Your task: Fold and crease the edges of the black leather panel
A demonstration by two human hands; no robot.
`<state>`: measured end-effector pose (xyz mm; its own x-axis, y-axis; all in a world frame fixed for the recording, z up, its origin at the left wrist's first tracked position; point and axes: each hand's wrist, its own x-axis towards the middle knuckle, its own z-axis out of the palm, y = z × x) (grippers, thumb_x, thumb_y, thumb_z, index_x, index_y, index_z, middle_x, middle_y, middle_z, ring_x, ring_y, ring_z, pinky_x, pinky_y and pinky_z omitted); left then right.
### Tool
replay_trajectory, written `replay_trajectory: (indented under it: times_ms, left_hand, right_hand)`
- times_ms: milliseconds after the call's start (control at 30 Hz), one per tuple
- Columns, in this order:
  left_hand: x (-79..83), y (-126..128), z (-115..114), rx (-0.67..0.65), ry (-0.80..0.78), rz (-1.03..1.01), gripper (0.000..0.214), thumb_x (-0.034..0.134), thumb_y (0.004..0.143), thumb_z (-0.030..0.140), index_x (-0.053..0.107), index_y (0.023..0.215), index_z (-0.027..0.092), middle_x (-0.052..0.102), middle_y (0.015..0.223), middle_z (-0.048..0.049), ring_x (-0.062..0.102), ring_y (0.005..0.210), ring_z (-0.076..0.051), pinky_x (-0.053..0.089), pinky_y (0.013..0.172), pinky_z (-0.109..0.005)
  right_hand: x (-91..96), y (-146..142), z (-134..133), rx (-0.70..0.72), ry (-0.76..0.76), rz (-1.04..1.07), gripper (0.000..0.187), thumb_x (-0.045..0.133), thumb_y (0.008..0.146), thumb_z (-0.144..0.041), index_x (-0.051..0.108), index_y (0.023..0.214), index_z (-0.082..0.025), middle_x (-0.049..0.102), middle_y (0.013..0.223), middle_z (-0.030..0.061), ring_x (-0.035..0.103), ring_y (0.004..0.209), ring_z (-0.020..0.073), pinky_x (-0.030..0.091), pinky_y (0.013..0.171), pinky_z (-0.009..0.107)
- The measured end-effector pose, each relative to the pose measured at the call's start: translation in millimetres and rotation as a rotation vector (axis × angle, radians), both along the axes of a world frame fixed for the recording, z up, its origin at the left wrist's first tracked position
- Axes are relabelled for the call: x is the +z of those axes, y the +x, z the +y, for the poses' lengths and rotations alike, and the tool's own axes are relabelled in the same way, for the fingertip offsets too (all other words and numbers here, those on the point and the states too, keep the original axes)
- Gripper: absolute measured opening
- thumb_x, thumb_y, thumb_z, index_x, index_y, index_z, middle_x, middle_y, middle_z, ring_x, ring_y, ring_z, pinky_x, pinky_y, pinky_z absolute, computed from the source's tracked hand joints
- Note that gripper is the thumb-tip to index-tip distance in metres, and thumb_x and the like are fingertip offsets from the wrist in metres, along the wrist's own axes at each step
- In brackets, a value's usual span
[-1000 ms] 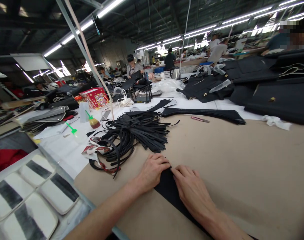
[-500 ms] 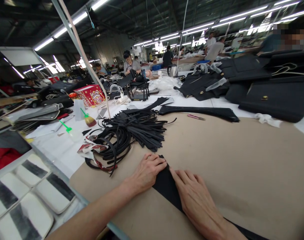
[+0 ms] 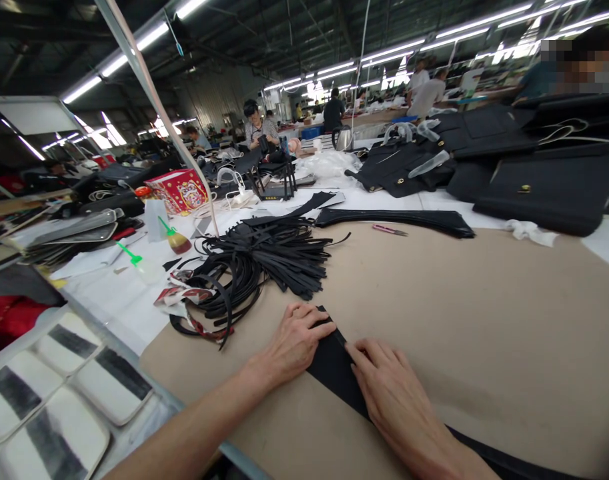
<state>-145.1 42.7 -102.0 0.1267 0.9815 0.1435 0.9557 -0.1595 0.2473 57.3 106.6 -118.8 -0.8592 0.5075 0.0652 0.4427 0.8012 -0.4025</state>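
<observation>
A long black strip of leather-like material [image 3: 337, 373] lies slantwise on the brown board. My left hand [image 3: 298, 339] presses on its far end, fingers curled over the surface. Beside it my right hand [image 3: 397, 387] pinches the strip's right edge, thumb and fingertips together. A narrow fold or band runs along that edge between the hands. Part of the strip is hidden under my right hand and forearm, and its near end runs out toward the lower right. Beyond my left hand lies a bundle of thin black strips [image 3: 289, 257].
The brown board [image 3: 484, 320] covers the table. At its far side lie a stack of black strips [image 3: 394, 219] and pink thread snips [image 3: 389, 230]. Black bags [image 3: 544, 187] are piled at right. Bottles with green nozzles [image 3: 177, 240] and pale panels [image 3: 69, 413] are at left. A co-worker [image 3: 259, 127] sits opposite.
My right fingertips have slid a little down the strip's edge, away from my left hand. The left hand stays pressed near the far end. The view has shifted slightly.
</observation>
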Motion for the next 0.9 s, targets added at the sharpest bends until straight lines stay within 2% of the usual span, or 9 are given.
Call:
replay_trajectory:
  times_ms: [133,267,400,500,667,833,900]
  left_hand:
    - [-0.4,1,-1,0.012,0.02,0.009,0.04,0.047,0.089,0.007,0.062,0.119,0.027,0.058,0.128,-0.005,0.045,0.121,-0.021,0.032,0.102,-0.044]
    - [5.1,12,0,0.12,0.058,-0.103,0.035,0.046,0.09,0.01,0.067,0.114,0.025,0.054,0.132,-0.0072,0.044,0.122,-0.022,0.039,0.1,-0.042]
    - [8.0,27,-5,-0.018,0.008,-0.111,0.037,0.045,0.09,0.009,0.061,0.121,0.022,0.064,0.12,-0.005,0.048,0.119,-0.019,0.037,0.103,-0.04]
    - [4.6,32,-11,-0.054,-0.009,-0.05,0.039,0.044,0.09,0.008,0.058,0.124,0.021,0.063,0.125,-0.0033,0.047,0.12,-0.02,0.033,0.106,-0.041]
    - [0.8,35,-14,-0.024,-0.003,0.027,0.039,0.045,0.09,0.008,0.056,0.125,0.024,0.062,0.128,-0.0008,0.048,0.116,-0.019,0.027,0.109,-0.042]
    - [6.4,42,-12,-0.026,-0.039,0.039,0.043,0.048,0.087,0.006,0.053,0.127,0.022,0.06,0.129,-0.0024,0.048,0.115,-0.02,0.026,0.109,-0.043]
    - [8.5,44,-12,-0.024,-0.035,0.027,0.039,0.046,0.09,0.009,0.053,0.127,0.022,0.061,0.127,-0.0032,0.048,0.114,-0.021,0.025,0.11,-0.044]
  right_hand:
    - [-2.9,2,-2,0.04,0.159,-0.022,0.035,0.051,0.092,-0.01,0.055,0.126,-0.016,0.057,0.109,0.0057,0.049,0.098,0.0235,0.034,0.082,0.041]
    - [-1.7,5,-3,0.059,0.204,-0.026,0.043,0.056,0.086,-0.006,0.053,0.128,-0.014,0.058,0.11,0.0053,0.049,0.096,0.0218,0.033,0.081,0.04]
    - [2.5,8,-4,0.031,0.197,-0.033,0.041,0.054,0.086,-0.005,0.054,0.126,-0.015,0.057,0.107,0.0043,0.048,0.095,0.0213,0.032,0.08,0.039]
    - [2.9,9,-4,0.021,0.183,-0.035,0.042,0.053,0.087,-0.005,0.053,0.128,-0.016,0.057,0.107,0.0038,0.048,0.095,0.0216,0.032,0.079,0.04]
    - [0.3,15,-6,0.031,0.181,-0.017,0.05,0.05,0.088,-0.005,0.044,0.137,-0.014,0.057,0.104,0.004,0.047,0.093,0.0223,0.033,0.077,0.04]
    - [4.1,24,-8,0.024,0.169,0.036,0.068,0.043,0.087,0.001,0.019,0.149,-0.012,0.058,0.103,0.0061,0.047,0.09,0.0233,0.034,0.079,0.042]
    - [5.0,29,-8,-0.013,0.116,0.052,0.066,0.042,0.089,0.0,0.018,0.149,-0.013,0.057,0.108,0.0071,0.048,0.093,0.0236,0.035,0.08,0.042]
